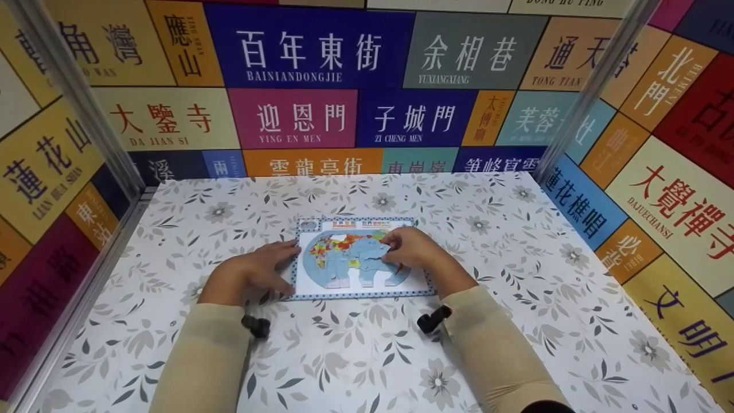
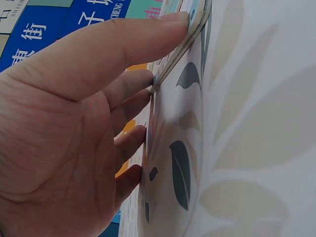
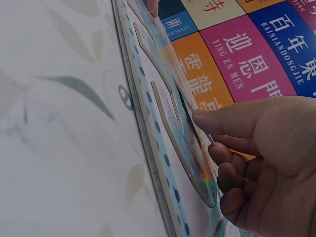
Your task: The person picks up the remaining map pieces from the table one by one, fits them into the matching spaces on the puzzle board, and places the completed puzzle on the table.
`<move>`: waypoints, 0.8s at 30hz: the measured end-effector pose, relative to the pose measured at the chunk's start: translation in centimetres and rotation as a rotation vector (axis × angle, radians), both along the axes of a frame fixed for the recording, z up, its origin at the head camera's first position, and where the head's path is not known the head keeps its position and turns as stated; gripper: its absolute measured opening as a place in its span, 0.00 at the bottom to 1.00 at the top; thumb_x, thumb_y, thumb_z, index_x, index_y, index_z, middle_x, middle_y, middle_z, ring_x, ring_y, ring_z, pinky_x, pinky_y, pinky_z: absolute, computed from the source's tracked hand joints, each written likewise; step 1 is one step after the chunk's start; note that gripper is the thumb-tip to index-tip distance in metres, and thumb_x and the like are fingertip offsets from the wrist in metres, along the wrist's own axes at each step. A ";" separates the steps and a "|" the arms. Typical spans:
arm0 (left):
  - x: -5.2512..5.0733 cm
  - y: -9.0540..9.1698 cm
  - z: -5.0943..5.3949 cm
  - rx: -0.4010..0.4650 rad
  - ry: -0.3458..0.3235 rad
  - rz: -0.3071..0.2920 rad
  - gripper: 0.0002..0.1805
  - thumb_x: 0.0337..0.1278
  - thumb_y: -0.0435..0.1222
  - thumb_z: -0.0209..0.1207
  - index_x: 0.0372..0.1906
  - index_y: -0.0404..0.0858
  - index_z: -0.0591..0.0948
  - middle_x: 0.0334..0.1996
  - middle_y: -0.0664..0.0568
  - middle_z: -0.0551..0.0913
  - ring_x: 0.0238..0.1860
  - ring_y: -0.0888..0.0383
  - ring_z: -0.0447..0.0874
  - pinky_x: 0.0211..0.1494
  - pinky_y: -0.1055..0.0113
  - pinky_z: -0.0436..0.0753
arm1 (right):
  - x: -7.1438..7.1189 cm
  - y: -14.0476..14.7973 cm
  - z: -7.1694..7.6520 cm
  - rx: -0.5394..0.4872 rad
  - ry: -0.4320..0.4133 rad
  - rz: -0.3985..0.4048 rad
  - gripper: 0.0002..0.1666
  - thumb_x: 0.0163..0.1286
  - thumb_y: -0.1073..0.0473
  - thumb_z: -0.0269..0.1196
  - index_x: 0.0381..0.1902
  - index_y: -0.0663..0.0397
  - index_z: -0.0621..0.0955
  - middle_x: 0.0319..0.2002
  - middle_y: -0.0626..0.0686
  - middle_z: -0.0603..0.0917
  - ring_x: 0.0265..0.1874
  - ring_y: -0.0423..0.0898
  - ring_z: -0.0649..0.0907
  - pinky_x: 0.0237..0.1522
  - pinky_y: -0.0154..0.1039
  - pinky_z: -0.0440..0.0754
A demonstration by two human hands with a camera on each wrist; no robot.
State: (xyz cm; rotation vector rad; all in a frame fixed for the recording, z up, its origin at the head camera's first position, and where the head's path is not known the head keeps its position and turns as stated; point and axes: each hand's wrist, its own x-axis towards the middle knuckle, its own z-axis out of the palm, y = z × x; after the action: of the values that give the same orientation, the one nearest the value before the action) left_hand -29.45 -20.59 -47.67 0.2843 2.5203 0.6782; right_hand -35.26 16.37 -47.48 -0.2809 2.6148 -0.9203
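A flat world-map jigsaw puzzle lies on the table in a pale blue dotted border. White gaps show in its map, at the upper left and along the lower part. My left hand is at the board's left side; in the left wrist view its thumb touches the board's edge, with the other fingers extended below. Over the right part of the map, my right hand pinches a thin puzzle piece between thumb and forefinger. The piece is tilted, one side lifted; its printed face is mostly hidden.
The tabletop has a white covering with grey flowers and leaves. Panels printed with coloured blocks and large characters stand at the back and both sides. Small black devices are worn at both wrists.
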 end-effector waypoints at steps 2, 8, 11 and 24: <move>0.0 0.0 0.0 0.005 -0.010 0.007 0.58 0.53 0.49 0.78 0.86 0.59 0.59 0.90 0.60 0.45 0.91 0.43 0.36 0.89 0.33 0.46 | 0.0 -0.1 0.0 0.013 0.000 -0.004 0.26 0.68 0.53 0.76 0.63 0.45 0.86 0.50 0.51 0.86 0.43 0.47 0.86 0.51 0.42 0.85; 0.1 0.0 0.2 0.030 -0.054 0.044 0.59 0.51 0.48 0.80 0.86 0.62 0.59 0.90 0.62 0.44 0.91 0.44 0.35 0.89 0.31 0.44 | -0.1 -0.2 0.1 0.046 -0.021 -0.018 0.26 0.69 0.52 0.76 0.63 0.42 0.86 0.54 0.50 0.85 0.52 0.48 0.83 0.59 0.45 0.82; 0.1 0.1 0.3 0.038 -0.066 0.057 0.59 0.50 0.48 0.80 0.86 0.63 0.59 0.90 0.62 0.44 0.91 0.44 0.34 0.89 0.31 0.43 | -0.1 -0.3 0.2 0.047 -0.029 -0.019 0.26 0.68 0.52 0.76 0.63 0.42 0.86 0.54 0.49 0.85 0.53 0.48 0.82 0.60 0.44 0.81; -0.1 0.0 0.2 0.030 -0.043 0.028 0.59 0.51 0.49 0.80 0.86 0.61 0.58 0.90 0.60 0.44 0.91 0.42 0.35 0.88 0.30 0.43 | -0.2 -0.3 0.0 0.049 -0.033 -0.029 0.25 0.67 0.52 0.77 0.62 0.42 0.86 0.55 0.49 0.85 0.54 0.48 0.82 0.62 0.45 0.82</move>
State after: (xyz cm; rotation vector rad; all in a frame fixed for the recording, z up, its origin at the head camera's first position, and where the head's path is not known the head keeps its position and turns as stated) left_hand -29.56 -20.63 -47.46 0.2434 2.4797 0.7260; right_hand -35.46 16.09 -47.49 -0.2142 2.6132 -0.8616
